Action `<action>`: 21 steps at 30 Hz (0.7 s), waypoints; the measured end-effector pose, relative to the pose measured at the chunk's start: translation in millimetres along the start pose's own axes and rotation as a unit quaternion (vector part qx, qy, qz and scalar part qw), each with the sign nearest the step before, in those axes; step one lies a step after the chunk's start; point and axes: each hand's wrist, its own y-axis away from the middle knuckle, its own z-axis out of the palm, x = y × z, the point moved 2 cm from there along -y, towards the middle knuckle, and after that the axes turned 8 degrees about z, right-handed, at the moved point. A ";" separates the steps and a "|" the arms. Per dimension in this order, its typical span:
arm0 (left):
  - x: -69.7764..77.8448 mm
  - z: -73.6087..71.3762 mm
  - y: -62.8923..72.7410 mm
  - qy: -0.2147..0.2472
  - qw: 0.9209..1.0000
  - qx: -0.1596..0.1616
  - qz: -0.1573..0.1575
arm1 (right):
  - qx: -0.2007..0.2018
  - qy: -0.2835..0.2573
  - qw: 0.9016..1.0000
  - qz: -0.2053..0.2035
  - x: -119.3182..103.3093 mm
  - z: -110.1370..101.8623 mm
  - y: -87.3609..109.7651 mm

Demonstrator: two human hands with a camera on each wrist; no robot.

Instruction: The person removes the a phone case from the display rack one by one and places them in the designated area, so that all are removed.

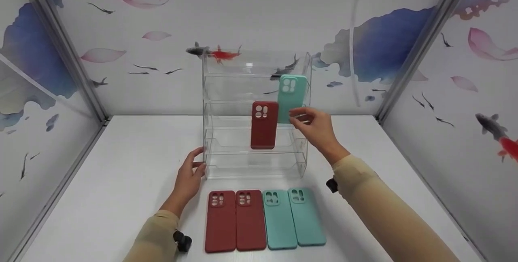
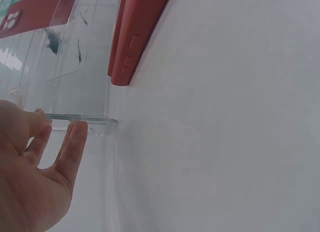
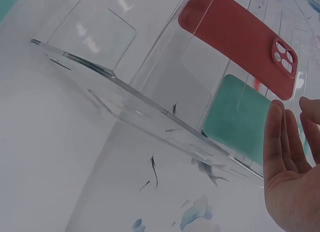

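A clear acrylic tiered stand (image 1: 226, 88) sits mid-table. A dark red phone case (image 1: 264, 125) stands upright on a lower tier, and a teal case (image 1: 291, 96) one tier higher to its right. My right hand (image 1: 297, 117) is at the teal case's lower edge. In the right wrist view the right hand (image 3: 292, 142) has straight fingers in front of the acrylic (image 3: 125, 92), with the teal case (image 3: 235, 117) and red case (image 3: 235, 37) behind it. My left hand (image 1: 198, 161) touches the stand's lower left corner; its fingers (image 2: 70, 142) lie straight on the clear edge (image 2: 85, 119).
Two dark red cases (image 1: 235, 219) and two teal cases (image 1: 293, 217) lie flat in a row on the white table (image 1: 101, 173) in front of the stand. Printed walls enclose the table on three sides. The red cases' edge (image 2: 132, 42) shows in the left wrist view.
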 end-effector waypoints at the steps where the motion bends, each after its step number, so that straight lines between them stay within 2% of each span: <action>1: -0.3 0.2 0.0 -0.002 1.000 0.001 0.000 | 0.001 0.000 1.000 -0.002 -1.6 1.3 -2.4; 11: 0.2 0.5 -0.4 0.000 1.000 0.002 0.002 | 0.025 0.000 1.000 -0.002 -9.2 11.5 -21.2; 21: 0.0 0.8 0.2 -0.005 1.000 0.001 -0.004 | 0.014 0.022 1.000 -0.004 -9.0 21.8 -29.0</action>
